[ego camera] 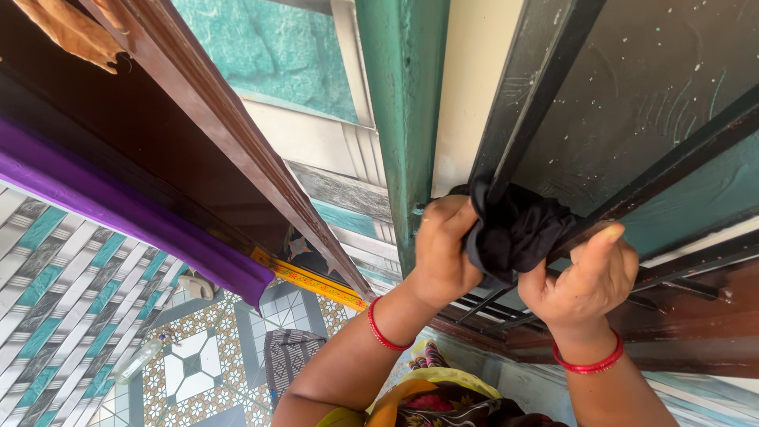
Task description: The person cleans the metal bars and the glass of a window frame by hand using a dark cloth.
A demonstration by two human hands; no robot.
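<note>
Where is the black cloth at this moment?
In the head view, the black cloth is right of centre, bunched around a dark metal bar of the window grille and gripped between the left hand and right hand.

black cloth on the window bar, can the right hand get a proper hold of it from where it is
Probably yes: the right hand already touches the black cloth bunched round the dark bar, with nothing between them. The left hand grips the cloth's other side.
</note>
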